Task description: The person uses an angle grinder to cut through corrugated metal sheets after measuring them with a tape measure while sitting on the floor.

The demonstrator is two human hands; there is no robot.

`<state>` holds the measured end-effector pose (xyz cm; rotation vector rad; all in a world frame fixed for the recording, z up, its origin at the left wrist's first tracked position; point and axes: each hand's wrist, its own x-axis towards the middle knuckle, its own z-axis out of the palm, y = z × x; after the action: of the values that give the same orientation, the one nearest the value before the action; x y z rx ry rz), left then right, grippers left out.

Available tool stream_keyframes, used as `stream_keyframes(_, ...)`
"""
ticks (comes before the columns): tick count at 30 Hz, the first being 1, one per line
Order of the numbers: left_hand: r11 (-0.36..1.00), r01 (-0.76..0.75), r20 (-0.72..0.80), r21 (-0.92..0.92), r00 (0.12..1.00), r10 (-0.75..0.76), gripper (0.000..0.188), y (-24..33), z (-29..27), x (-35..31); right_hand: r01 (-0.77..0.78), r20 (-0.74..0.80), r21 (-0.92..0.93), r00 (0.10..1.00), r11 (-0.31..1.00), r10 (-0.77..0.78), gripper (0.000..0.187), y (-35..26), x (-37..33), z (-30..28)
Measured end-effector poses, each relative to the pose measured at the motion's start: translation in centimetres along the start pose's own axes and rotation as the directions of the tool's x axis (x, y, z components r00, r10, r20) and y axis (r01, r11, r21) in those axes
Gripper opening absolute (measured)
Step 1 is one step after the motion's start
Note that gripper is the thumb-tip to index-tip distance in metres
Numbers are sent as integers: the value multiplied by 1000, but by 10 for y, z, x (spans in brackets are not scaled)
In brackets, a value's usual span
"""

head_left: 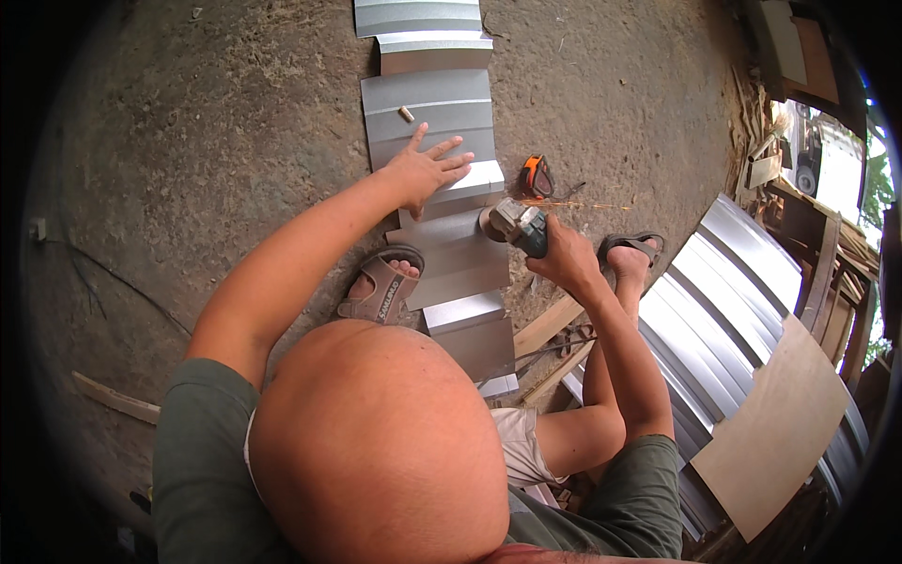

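Observation:
A long ribbed strip of grey sheet metal (427, 99) runs away from me across the ground. My left hand (427, 176) lies on it with fingers spread, holding nothing. Just beyond those fingers a small pale cylindrical piece (406, 114) rests on the metal. My right hand (567, 256) is wrapped round an angle grinder (520, 224), whose disc meets the strip's right edge. Orange sparks (587, 204) fly off to the right. Past the grinder lies an orange and black tape measure (536, 177). The grinder's contact point is partly hidden by its head.
My sandalled left foot (381, 284) stands beside the strip; my right foot (631, 252) is out to the right. Wide ribbed metal sheets (719, 301) and a thin board (780, 423) lie at right. Timber strips (545, 329) and a dark cord are near my leg. Scrap wood (832, 273) lines the far right.

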<state>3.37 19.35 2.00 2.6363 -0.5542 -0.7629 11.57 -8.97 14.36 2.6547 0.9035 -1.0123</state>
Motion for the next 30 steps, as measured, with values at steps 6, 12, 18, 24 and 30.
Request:
stream_keyframes(6,1000,0,4,3,1000,0,128,0,-1,0,0,11,-8,1000,1000,0,52,-2,2,-2)
stream_keyframes(12,1000,-1,7,19,1000,1,129,-1,2,2,28,-11,5,1000,1000,-28,56,-1,2,0)
stream_keyframes(18,999,-2,8,32,1000,1,130,-1,3,3,8,18,-9,1000,1000,-8,57,-3,3,1)
stream_keyframes(24,1000,-2,20,22,1000,1,130,0,-1,2,10,25,-14,1000,1000,-9,57,-3,4,-2)
stream_keyframes(30,1000,1,5,17,1000,-1,130,-1,1,1,4,45,-32,999,999,-3,56,-10,5,-6)
